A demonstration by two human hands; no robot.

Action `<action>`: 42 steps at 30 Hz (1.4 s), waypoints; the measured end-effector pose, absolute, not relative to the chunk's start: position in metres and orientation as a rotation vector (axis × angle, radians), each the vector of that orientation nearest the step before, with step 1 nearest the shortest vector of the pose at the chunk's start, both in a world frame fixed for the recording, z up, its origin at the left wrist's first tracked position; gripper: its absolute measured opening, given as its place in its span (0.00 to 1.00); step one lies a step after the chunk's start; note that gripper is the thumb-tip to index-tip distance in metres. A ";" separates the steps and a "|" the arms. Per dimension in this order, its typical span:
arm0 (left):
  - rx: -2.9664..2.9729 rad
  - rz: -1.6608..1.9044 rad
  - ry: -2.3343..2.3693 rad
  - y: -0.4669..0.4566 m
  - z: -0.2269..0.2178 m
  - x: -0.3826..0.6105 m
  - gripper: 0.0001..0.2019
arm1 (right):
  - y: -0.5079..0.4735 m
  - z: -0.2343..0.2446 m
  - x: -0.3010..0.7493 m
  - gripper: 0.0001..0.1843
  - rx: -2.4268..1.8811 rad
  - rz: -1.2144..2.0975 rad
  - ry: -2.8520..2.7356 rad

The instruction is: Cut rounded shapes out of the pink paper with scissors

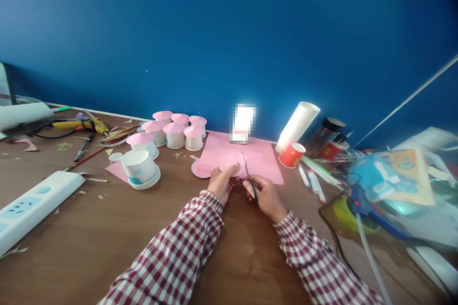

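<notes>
My left hand [222,183] is closed on a rounded piece of pink paper [231,161], thumb on top. In my right hand [266,195] is a pair of scissors [249,176], its blades pointing away from me at the right edge of that piece. Beneath and behind both hands lies a larger pink sheet [265,162]. Another rounded pink piece [200,168] sits at the sheet's left corner. The held piece blends into the sheet, so its full outline is hard to make out.
Several paper cups with pink cone tops [174,136] stand at back left, near a stack of white cups [138,167]. A power strip [39,207] lies left. Rightward are a white paper roll [298,124], a red cup [292,155] and a blue glue gun [375,214] with its cable.
</notes>
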State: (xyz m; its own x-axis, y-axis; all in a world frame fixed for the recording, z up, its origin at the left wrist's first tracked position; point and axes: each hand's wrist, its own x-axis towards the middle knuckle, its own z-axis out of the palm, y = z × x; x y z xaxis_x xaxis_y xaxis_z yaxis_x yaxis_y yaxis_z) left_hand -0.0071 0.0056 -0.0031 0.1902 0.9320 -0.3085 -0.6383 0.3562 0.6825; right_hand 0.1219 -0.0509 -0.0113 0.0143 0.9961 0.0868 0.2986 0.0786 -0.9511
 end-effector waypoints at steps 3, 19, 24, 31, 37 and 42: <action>0.476 1.158 0.762 0.006 -0.004 -0.007 0.16 | -0.051 -0.010 0.121 0.16 -1.361 0.967 -1.443; 0.523 1.156 0.752 0.006 -0.006 -0.007 0.17 | -0.051 -0.009 0.121 0.17 -1.350 0.996 -1.428; 0.489 1.158 0.764 0.006 -0.005 -0.007 0.16 | -0.051 -0.009 0.121 0.16 -1.357 0.986 -1.430; 0.486 1.157 0.768 0.007 -0.005 -0.006 0.15 | -0.050 -0.009 0.121 0.15 -1.345 1.000 -1.409; 0.476 1.168 0.779 0.006 -0.004 -0.006 0.15 | -0.050 -0.009 0.121 0.16 -1.351 1.027 -1.392; 0.469 1.165 0.766 0.006 -0.003 -0.006 0.13 | -0.051 -0.008 0.121 0.16 -1.347 1.016 -1.398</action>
